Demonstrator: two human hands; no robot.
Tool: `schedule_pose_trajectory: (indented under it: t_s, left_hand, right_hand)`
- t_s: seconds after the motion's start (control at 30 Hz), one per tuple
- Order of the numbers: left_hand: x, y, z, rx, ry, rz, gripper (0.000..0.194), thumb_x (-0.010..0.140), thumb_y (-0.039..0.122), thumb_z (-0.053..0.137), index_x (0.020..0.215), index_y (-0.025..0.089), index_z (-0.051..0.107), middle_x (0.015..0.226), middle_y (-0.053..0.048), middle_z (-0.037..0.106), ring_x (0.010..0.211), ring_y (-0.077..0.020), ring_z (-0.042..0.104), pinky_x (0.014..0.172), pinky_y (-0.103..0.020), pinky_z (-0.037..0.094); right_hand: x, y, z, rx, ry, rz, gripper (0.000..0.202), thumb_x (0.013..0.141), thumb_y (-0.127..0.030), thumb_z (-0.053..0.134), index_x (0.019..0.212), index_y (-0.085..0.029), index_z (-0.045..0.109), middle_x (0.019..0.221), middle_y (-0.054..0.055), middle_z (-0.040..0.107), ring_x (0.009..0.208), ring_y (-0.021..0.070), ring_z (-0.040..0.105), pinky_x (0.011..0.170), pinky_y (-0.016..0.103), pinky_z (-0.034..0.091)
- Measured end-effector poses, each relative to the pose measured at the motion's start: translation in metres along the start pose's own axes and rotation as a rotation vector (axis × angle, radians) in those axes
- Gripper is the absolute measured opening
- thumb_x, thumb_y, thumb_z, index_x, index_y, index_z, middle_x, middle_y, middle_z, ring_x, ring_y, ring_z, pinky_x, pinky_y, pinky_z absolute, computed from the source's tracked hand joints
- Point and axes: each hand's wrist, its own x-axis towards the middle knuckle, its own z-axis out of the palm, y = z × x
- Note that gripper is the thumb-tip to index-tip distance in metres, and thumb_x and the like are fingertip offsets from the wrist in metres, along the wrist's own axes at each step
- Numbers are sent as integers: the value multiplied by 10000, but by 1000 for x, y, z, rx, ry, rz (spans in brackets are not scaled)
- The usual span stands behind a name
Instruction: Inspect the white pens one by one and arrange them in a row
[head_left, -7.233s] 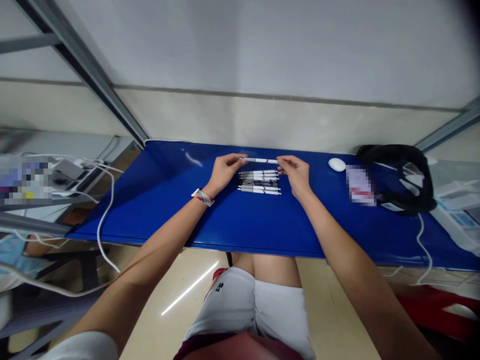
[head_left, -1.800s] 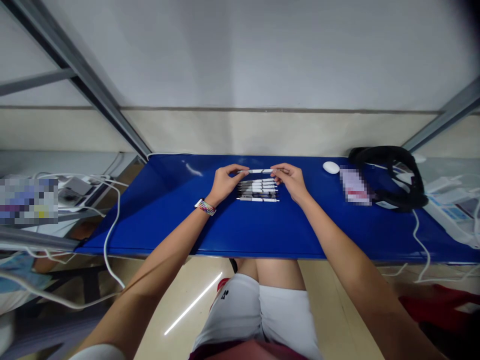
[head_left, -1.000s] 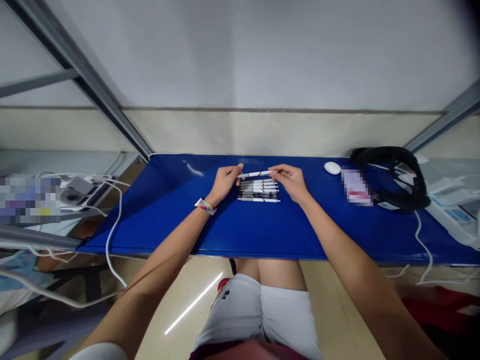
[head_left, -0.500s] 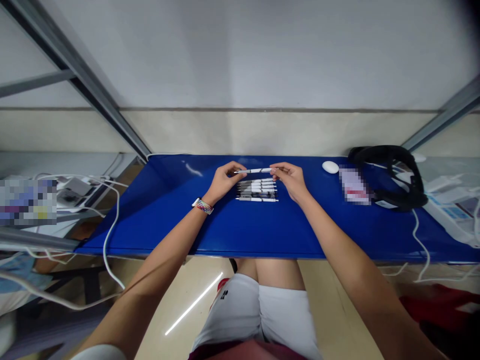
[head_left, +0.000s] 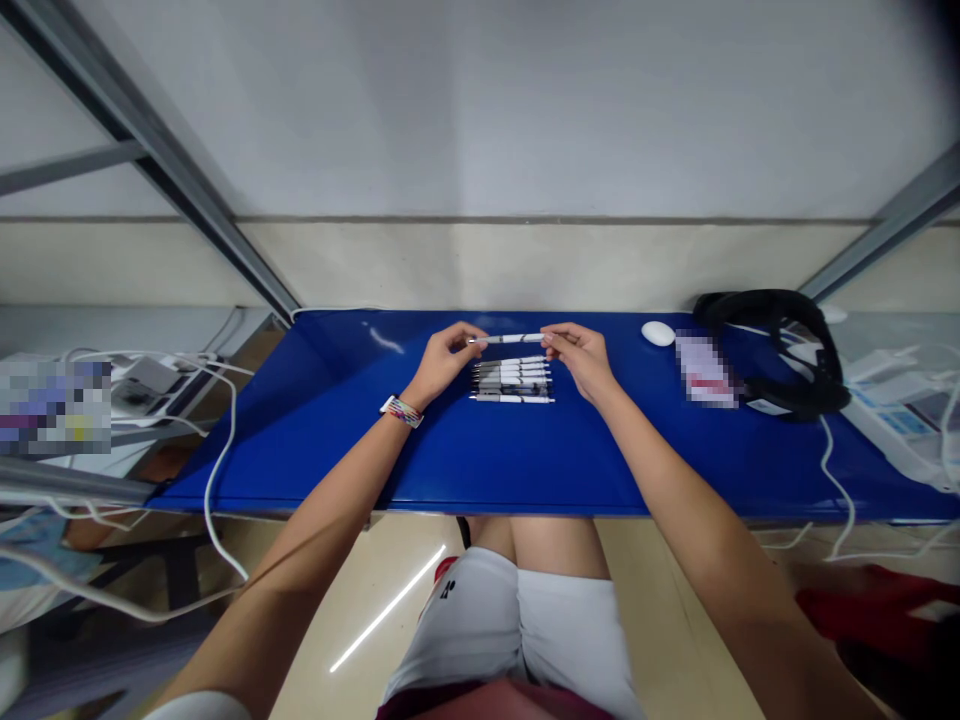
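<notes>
A white pen (head_left: 516, 339) with dark markings lies level between my two hands, a little beyond a row of other pens. My left hand (head_left: 448, 358) pinches its left end between thumb and fingers. At the other end, the thumb and fingers of my right hand (head_left: 581, 358) close on it. Just nearer to me, several similar white pens (head_left: 511, 378) lie side by side on the blue table (head_left: 517, 460), roughly parallel. The nearest of them sits slightly apart from the others.
Right of my hands are a white mouse-like oval object (head_left: 658, 333), a blurred-out card or packet (head_left: 706, 370) and a black headset-like strap (head_left: 825, 350) with a white cable. Another white cable (head_left: 225, 450) hangs over the left edge. Metal posts (head_left: 217, 240) rise at both sides.
The pen between my hands has turned about its length, so its dark markings show differently. Both hands keep their pinch in nearly the same place; the row of pens stays put.
</notes>
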Motion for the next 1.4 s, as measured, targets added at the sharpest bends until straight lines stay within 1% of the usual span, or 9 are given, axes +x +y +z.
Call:
schedule_pose_trajectory:
  t_s: [0.1, 0.2, 0.27, 0.33, 0.43, 0.5, 0.63, 0.83, 1.4]
  left_hand:
    - [0, 1, 0, 32, -5, -44, 538, 1058, 551, 556, 704, 179, 716, 649, -45, 665, 659, -162, 600, 720, -326, 445]
    - [0, 0, 1, -18, -14, -43, 314, 967, 505, 723, 961, 193, 763, 710, -19, 690, 645, -150, 579, 660, -303, 413]
    - [0, -1, 1, -63, -14, -29, 321, 882, 454, 827, 1075, 208, 751, 777, -13, 716, 663, -146, 589, 655, -291, 417]
    - [1, -2, 0, -59, -3, -34, 304, 919, 494, 776, 926, 191, 758, 754, -28, 716, 676, -154, 607, 686, -302, 444]
    - [2, -4, -1, 1, 16, -71, 533, 1015, 588, 608, 696, 177, 722, 634, -41, 671, 640, -160, 606, 720, -324, 465]
    - [3, -5, -2, 9, 39, -78, 510, 995, 595, 638, 721, 178, 746, 654, -43, 689, 660, -166, 621, 739, -326, 478]
    - [6, -11, -2, -101, 101, -72, 319, 885, 494, 799, 938, 179, 805, 828, -54, 767, 798, -186, 680, 819, -329, 519]
    - [9, -20, -4, -197, 156, -77, 336, 874, 445, 800, 1075, 177, 816, 899, -67, 775, 833, -185, 687, 843, -346, 548]
    - [10, -22, -5, -198, 168, -90, 288, 899, 462, 752, 884, 176, 768, 804, -44, 711, 764, -167, 623, 782, -324, 510]
  right_hand:
    - [0, 1, -1, 9, -14, 4, 296, 723, -406, 916, 933, -218, 828, 798, 29, 746, 707, 155, 633, 701, 330, 534]
    - [1, 1, -1, 13, -10, 7, 287, 723, -396, 919, 934, -224, 829, 796, 27, 745, 704, 153, 633, 697, 328, 531]
    - [1, 1, -1, 27, -7, 5, 299, 720, -387, 920, 960, -235, 828, 788, 19, 741, 693, 149, 628, 693, 326, 530]
    - [1, 1, -1, 37, -12, 4, 304, 715, -381, 919, 970, -244, 827, 787, 14, 742, 691, 149, 629, 697, 328, 535]
    - [1, -1, -2, 45, -16, 18, 285, 711, -386, 918, 942, -243, 833, 804, 21, 754, 723, 158, 649, 730, 337, 550]
    - [0, -3, -2, 61, -21, 34, 301, 700, -378, 928, 952, -240, 838, 826, 26, 766, 747, 161, 664, 756, 338, 557]
    - [1, -5, -4, 76, -52, 73, 357, 657, -340, 957, 976, -228, 841, 817, 27, 765, 741, 157, 663, 746, 325, 552]
    - [4, -4, -7, 117, 14, 123, 279, 705, -411, 892, 876, -212, 795, 788, 39, 729, 715, 157, 644, 687, 313, 551]
    - [8, -4, -13, 120, 149, 110, 253, 710, -374, 866, 886, -217, 773, 749, 15, 696, 661, 140, 626, 638, 289, 534]
